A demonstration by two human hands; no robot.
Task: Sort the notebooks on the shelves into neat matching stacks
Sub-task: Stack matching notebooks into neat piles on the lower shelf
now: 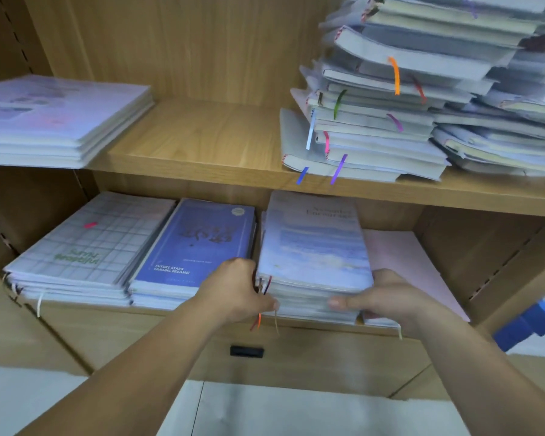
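**Left hand (233, 287) and right hand (387, 297) grip the stack of notebooks with a pale blue, cloud-streaked cover (315, 247) on the lower shelf (107, 309)**

At the far left of the upper wooden shelf board (202, 143) lies a low, fairly even stack of flat lilac-white notebooks (54, 121). Below it, at the left end of the lower shelf, sits a stack topped by a white grid-pattern cover with green lettering (85, 243). It has a pink tab on its cover, and a white ribbon hangs off its front edge. Just beside it on the right is a stack topped by a deep blue cover printed "FUTURE STARS CHASING DREAMS" (199, 240).

The left hand sits in the narrow gap between that blue stack and the cloud-streaked one. Its fingers curl round the stack's left side and its thumb is at the front. The held stack rests right of centre on the lower shelf, with red, orange and cream ribbons dangling under its front edge. The right hand grasps its right front corner, thumb across the page edges and fingers hidden along the side. A flat pink notebook (400, 256) lies under and to the right of this hand, hemming the stack in.

Above, at the right of the upper board, a tall skewed pile of white-edged notebooks with coloured ribbon markers (390, 121) reaches the board's front edge. A black recessed handle (246, 351) sits in the cabinet front below.
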